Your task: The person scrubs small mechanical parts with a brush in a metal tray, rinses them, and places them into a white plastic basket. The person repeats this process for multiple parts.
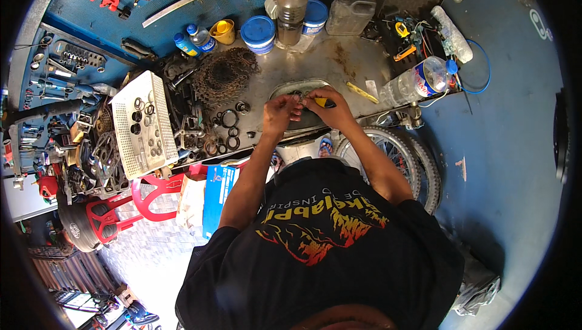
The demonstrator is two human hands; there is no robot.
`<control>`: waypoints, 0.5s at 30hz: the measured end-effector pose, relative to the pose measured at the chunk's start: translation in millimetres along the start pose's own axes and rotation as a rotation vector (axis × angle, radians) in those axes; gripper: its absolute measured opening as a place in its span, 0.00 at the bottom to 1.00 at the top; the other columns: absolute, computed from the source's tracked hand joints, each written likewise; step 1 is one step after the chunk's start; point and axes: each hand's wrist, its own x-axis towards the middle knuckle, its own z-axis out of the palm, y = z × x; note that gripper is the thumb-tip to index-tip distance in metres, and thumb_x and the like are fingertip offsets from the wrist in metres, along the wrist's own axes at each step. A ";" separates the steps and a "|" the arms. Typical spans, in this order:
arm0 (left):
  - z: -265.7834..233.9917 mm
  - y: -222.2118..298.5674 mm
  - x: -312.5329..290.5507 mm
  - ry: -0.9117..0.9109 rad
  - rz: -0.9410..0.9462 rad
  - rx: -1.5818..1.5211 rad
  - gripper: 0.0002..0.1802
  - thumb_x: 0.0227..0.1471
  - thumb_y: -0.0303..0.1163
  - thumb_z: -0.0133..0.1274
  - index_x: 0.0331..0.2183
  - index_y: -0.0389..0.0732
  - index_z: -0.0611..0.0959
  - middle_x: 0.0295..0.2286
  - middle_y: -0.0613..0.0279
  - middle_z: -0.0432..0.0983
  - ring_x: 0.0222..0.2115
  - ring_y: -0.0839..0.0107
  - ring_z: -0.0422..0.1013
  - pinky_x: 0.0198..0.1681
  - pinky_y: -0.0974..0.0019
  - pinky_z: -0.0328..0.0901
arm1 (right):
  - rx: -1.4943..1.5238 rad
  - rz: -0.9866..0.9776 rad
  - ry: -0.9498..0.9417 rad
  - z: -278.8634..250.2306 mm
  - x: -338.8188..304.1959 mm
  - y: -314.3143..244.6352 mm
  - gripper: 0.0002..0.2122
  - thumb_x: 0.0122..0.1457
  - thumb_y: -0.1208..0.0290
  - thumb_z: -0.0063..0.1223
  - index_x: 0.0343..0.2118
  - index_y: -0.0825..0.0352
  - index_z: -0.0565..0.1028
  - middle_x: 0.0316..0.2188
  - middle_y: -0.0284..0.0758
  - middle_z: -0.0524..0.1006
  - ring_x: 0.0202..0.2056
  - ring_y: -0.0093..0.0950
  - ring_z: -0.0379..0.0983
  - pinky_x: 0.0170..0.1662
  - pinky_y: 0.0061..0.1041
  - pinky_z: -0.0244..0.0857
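Observation:
My left hand [280, 114] and my right hand [332, 109] meet over an oval metal tray [321, 82] at the bench's front edge. Both sets of fingertips are closed around a small, shiny metallic piece [299, 96], too small to name. A yellow and black object [325, 102] shows at my right hand; whether that hand grips it or it lies below, I cannot tell. Left of the tray, several dark rings [230, 118] lie on the bench, with a small round part [242, 107] beside them.
Left stands a cream plastic basket [130, 151] with rings in it. Behind it lies a heap of rusty chains [227, 75]. Blue-lidded tubs [257, 34] and a dark bottle [292, 17] line the back. A clear bottle [405, 87] lies right, above a bicycle wheel [431, 178].

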 end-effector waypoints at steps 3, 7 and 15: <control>1.3 -1.7 0.3 0.007 0.038 0.014 0.16 0.66 0.40 0.61 0.38 0.33 0.86 0.29 0.62 0.82 0.26 0.76 0.76 0.29 0.69 0.75 | -0.028 0.006 -0.031 1.1 -2.2 -0.6 0.07 0.58 0.70 0.71 0.36 0.65 0.85 0.32 0.36 0.81 0.40 0.31 0.78 0.46 0.30 0.70; -1.1 -7.7 2.1 0.049 0.085 0.075 0.19 0.66 0.42 0.60 0.37 0.33 0.86 0.27 0.61 0.82 0.25 0.76 0.76 0.27 0.69 0.75 | -0.331 0.030 -0.102 -12.2 -15.9 -7.1 0.10 0.59 0.60 0.68 0.38 0.60 0.85 0.32 0.37 0.81 0.39 0.37 0.80 0.44 0.35 0.73; -4.8 -22.0 9.2 0.156 0.161 0.228 0.16 0.66 0.38 0.59 0.34 0.33 0.86 0.24 0.62 0.81 0.23 0.78 0.75 0.23 0.69 0.74 | -0.077 0.168 0.023 -20.4 -3.0 -9.4 0.13 0.68 0.59 0.60 0.42 0.65 0.81 0.26 0.35 0.81 0.29 0.24 0.79 0.35 0.29 0.73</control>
